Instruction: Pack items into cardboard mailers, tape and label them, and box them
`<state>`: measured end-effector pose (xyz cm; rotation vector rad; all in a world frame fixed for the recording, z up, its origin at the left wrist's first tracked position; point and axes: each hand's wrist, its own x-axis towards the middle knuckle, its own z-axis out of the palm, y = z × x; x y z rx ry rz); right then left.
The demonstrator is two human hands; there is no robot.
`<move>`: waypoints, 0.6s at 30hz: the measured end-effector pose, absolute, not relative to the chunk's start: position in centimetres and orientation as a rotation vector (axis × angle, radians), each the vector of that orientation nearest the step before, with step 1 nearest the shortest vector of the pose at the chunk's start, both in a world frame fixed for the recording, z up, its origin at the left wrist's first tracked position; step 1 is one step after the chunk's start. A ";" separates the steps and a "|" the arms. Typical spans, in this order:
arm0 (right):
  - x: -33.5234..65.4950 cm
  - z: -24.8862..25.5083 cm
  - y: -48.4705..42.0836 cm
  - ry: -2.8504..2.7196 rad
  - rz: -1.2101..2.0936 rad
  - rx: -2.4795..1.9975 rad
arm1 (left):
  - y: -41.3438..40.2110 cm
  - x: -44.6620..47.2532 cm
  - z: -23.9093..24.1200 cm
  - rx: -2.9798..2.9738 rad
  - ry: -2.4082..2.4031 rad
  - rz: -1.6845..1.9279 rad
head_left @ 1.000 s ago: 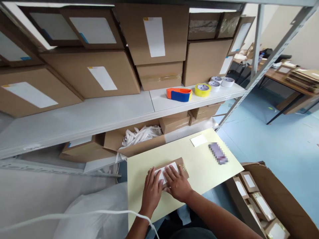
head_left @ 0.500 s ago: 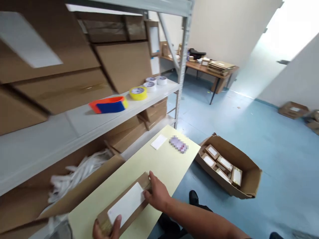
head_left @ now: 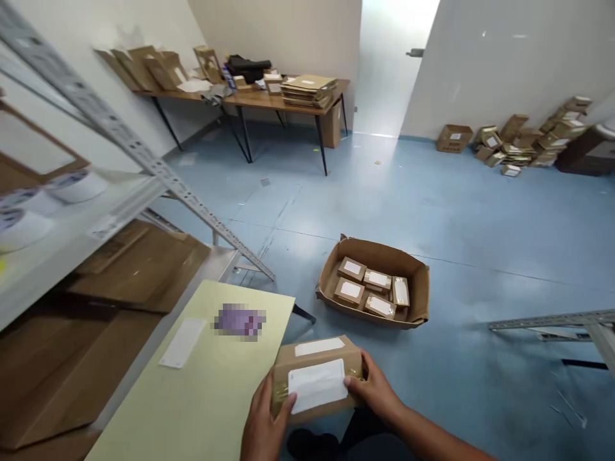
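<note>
Cannot see the underside of the box (head_left: 317,379) or all of the tabletop (head_left: 192,400), cut off below; cannot identify the pixelated purple item (head_left: 239,321).

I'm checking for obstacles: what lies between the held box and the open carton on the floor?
The head view shows just blue floor between the cardboard box and open carton, with a table leg to the left.

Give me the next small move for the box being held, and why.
Probably move the box toward the carton: the left hand and right hand hold it, taped and labelled, by the table, and the carton on the floor holds similar labelled boxes.
</note>
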<state>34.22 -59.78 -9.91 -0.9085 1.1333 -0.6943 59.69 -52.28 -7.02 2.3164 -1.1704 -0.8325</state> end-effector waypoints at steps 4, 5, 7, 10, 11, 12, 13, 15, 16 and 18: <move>28.7 -11.9 -60.3 1.314 -0.728 -0.847 | -59.7 54.8 -7.5 2.261 -1.347 -1.170; 27.8 -12.4 -60.2 1.367 -0.735 -0.829 | -60.9 53.8 -7.9 2.253 -1.382 -1.212; 26.5 -13.6 -60.0 1.449 -0.758 -0.777 | -62.6 52.2 -8.7 2.229 -1.416 -1.252; 25.3 -15.6 -60.1 1.520 -0.820 -0.680 | -64.2 50.9 -10.0 2.124 -1.318 -1.339; 24.9 -16.3 -60.5 1.546 -0.836 -0.649 | -64.6 50.8 -10.4 2.081 -1.256 -1.369; 24.4 -17.0 -61.1 1.576 -0.852 -0.622 | -64.8 50.9 -10.7 2.046 -1.190 -1.392; 23.9 -17.6 -62.0 1.611 -0.867 -0.605 | -64.9 51.3 -10.9 2.022 -1.125 -1.415; 22.4 -18.7 -64.7 1.692 -0.898 -0.610 | -64.3 52.6 -11.3 2.001 -1.014 -1.479; 21.6 -19.2 -66.4 1.739 -0.909 -0.637 | -63.6 53.5 -11.4 2.005 -0.964 -1.517; 19.8 -20.1 -70.2 1.842 -0.908 -0.710 | -61.0 55.3 -11.5 2.062 -0.873 -1.564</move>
